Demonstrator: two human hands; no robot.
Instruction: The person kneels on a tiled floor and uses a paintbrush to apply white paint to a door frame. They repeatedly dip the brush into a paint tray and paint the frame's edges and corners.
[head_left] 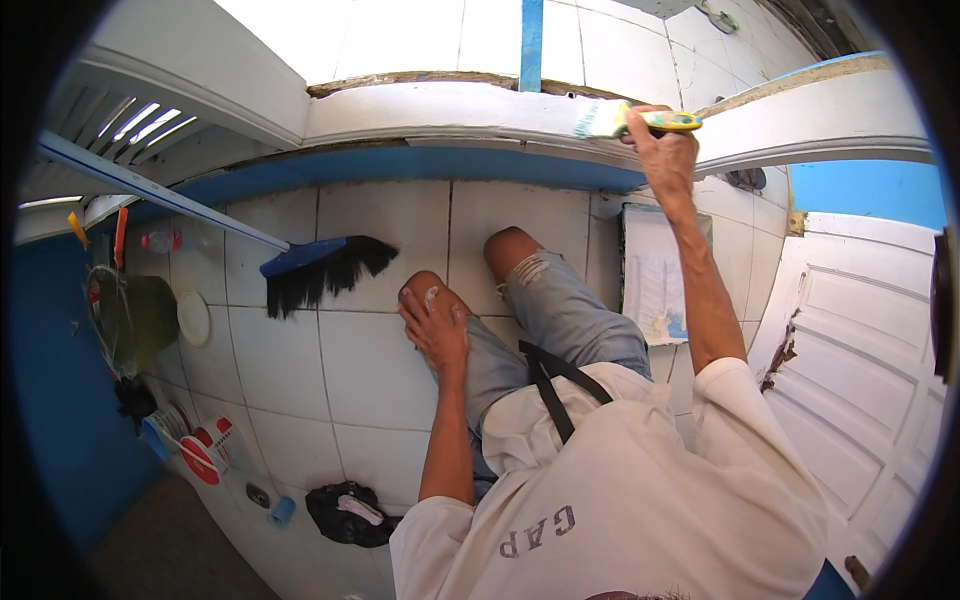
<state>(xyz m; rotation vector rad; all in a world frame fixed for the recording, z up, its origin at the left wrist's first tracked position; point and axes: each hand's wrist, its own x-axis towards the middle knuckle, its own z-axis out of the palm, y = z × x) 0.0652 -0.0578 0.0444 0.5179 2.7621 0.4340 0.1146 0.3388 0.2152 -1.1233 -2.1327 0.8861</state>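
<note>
Nearest, the left hand point(440, 338) rests on the left knee point(424, 283), fingers slightly spread. Ahead, right of the legs, a paint tray point(650, 262) coated in white lies on the white tiled floor point(380, 370). Farther out, the right hand's point(662, 150) thumb and fingers pinch a flat paintbrush point(607, 118): pale bristles tinged teal, pointing left, and a yellow handle (blotched blue-green itself). The brush is at the white ledge point(420, 115); I cannot tell whether its bristles touch. Behind the ledge's worn brown edge rises a blue post point(531, 45), with pale tiles point(625, 45) beyond.
</note>
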